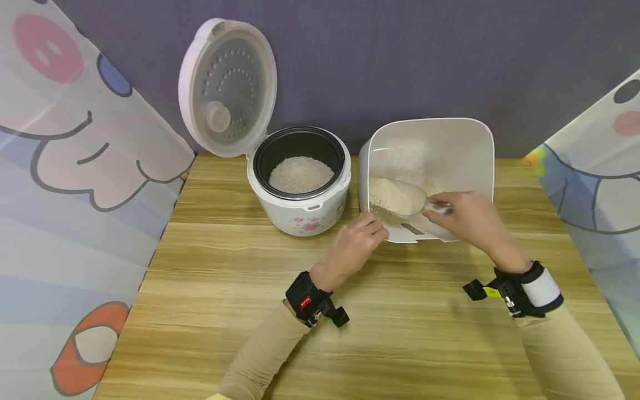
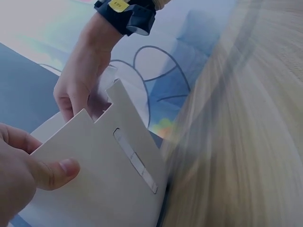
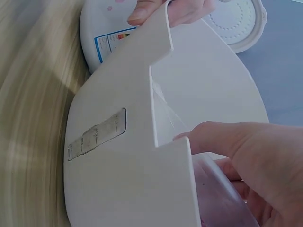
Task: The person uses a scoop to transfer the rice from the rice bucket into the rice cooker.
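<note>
A white rice bin (image 1: 461,150) stands with its mouth turned up at the back right, some rice lying inside. My left hand (image 1: 352,244) grips its front left rim; in the left wrist view the thumb (image 2: 64,171) presses on the outer wall and the fingers go over the edge. Inside the bin is a clear scoop (image 1: 418,198), heaped with rice (image 1: 387,195). My right hand (image 1: 472,221) holds the scoop by its handle at the front right of the bin. In the right wrist view, the bin's notched front wall (image 3: 118,175) hides part of the scoop.
Left of the bin stands a white rice cooker (image 1: 300,215) with pink flowers. Its lid (image 1: 232,83) is raised, and rice (image 1: 301,173) lies in the dark inner pot. Behind the wooden table (image 1: 225,289) hangs a grey cloth (image 1: 400,61); printed curtains flank both sides.
</note>
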Motion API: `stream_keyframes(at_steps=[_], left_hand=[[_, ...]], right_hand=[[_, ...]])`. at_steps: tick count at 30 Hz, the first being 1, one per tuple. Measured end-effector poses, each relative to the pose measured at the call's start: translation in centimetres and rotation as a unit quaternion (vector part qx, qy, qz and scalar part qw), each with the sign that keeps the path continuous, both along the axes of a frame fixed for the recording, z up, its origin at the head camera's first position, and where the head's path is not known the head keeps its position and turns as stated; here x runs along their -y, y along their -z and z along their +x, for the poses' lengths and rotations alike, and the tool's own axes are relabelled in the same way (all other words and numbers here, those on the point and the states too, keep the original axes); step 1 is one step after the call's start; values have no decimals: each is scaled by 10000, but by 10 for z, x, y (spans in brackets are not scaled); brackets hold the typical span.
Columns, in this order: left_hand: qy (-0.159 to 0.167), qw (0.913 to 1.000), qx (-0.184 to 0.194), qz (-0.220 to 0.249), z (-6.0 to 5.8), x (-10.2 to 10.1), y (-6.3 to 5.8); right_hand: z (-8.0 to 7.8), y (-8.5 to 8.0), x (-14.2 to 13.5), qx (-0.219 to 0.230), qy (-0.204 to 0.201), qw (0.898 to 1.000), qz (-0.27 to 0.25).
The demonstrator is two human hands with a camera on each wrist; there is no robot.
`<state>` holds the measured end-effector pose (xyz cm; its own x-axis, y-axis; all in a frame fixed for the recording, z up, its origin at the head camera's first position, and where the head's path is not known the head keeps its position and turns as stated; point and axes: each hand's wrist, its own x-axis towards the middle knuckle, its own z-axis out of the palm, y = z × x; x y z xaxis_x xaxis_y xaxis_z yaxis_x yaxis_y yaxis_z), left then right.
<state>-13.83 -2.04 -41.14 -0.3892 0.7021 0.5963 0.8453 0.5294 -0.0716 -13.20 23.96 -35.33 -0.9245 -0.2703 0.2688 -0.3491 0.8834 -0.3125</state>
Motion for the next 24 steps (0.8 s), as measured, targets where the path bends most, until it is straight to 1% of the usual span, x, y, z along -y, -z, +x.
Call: stream_keyframes(at_steps=[5, 11, 16, 20, 24], left_hand=[[-26, 10000, 65, -5, -4, 2, -4], [58, 9998, 188, 68, -5, 3, -5], [12, 9997, 247, 93, -7, 3, -6], [-12, 9997, 234, 68, -7, 3, -7], [-13, 9995, 305, 71, -9, 3, -8]], right_hand=[[1, -6, 0, -44, 98, 9999, 45], [2, -11, -3, -101, 133, 9998, 106], [2, -17, -7, -242, 127, 9995, 149], [3, -23, -10, -262, 120, 9995, 131], [6, -29, -13, -294, 143, 9994, 149]])
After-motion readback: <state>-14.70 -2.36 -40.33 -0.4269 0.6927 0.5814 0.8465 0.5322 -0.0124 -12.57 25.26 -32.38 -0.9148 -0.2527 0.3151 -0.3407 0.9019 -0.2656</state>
